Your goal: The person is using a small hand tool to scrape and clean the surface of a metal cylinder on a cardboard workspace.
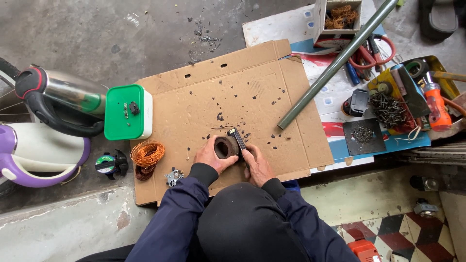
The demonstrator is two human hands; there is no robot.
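Here, left hand grip clasps stator ring; right hand pinches blade; copper coil alongside.

Bare grey concrete floor, stained and scuffed, scattered with small dark debris near the top centre. Flattened brown cardboard sheet laid on the concrete as a work surface, flecked with black chips. Second printed white, blue and red sheet spread beside it, toward the upper right. Raised concrete step along the lower left edge, worn and patched. Patterned tile flooring in red, black and white at the lower right. Metal track between tiles and concrete. Even, diffuse daylight; soft shadows only. No walls or windows in view.
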